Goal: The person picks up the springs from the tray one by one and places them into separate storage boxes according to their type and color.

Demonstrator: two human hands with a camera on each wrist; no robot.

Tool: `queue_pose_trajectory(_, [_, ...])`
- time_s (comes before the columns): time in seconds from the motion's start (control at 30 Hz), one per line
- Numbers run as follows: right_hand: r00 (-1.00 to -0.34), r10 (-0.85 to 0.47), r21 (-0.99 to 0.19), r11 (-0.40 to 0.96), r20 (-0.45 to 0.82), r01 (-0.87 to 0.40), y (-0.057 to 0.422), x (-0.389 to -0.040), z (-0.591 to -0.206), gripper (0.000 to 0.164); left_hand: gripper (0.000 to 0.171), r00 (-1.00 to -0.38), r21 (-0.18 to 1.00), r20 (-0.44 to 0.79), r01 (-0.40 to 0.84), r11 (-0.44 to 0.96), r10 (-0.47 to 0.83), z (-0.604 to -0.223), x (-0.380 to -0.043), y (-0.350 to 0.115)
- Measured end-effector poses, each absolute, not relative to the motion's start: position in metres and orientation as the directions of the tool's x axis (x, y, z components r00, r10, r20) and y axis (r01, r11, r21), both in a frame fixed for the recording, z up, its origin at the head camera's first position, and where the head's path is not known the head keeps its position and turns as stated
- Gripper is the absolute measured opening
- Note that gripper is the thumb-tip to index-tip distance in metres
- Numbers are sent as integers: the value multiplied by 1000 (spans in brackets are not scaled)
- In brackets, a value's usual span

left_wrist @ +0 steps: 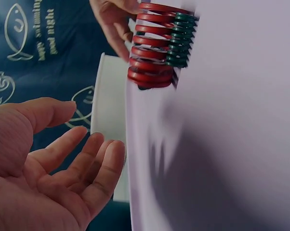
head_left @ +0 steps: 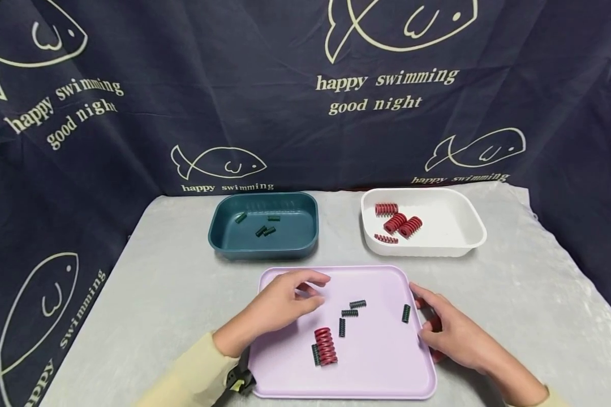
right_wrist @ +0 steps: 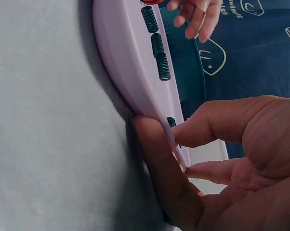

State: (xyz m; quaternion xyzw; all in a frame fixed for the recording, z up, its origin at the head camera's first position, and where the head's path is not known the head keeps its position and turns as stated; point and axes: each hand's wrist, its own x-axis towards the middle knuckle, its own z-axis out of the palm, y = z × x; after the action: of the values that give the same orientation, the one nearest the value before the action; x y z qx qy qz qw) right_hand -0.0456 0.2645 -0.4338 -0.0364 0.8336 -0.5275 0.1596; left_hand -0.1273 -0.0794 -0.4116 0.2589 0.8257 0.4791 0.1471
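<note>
A lilac tray (head_left: 382, 367) lies on the table with one red coil spring (head_left: 326, 346) and several small dark green springs on it. One green spring (head_left: 315, 355) lies against the red one. Others sit nearer the middle, such as this upright green spring (head_left: 342, 327), and a lone green spring (head_left: 405, 313) is by the right rim. My left hand (head_left: 287, 302) hovers above the tray's left side, fingers loosely bent and holding nothing. At the right edge, my right hand (head_left: 453, 333) grips the tray rim (right_wrist: 130, 72), with fingers on both sides of it.
Behind the tray, a teal bin (head_left: 265, 249) on the left contains several small green springs. To its right stands a white bin (head_left: 453, 226) with several red springs. A dark blue curtain (head_left: 295, 113) with fish drawings hangs behind the grey-covered table (head_left: 147, 294).
</note>
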Motion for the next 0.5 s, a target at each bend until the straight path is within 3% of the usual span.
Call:
queue_pose_trajectory(0.23, [-943, -233, -893, 435, -236, 116, 265, -45, -434, 84, 32, -780, 855, -52, 288, 432, 624, -413, -136, -51])
queue_pose_trajectory(0.5, [-941, -232, -894, 431, -244, 126, 265, -45, -434, 85, 27, -787, 812, -118, 274, 515, 605, -413, -143, -21])
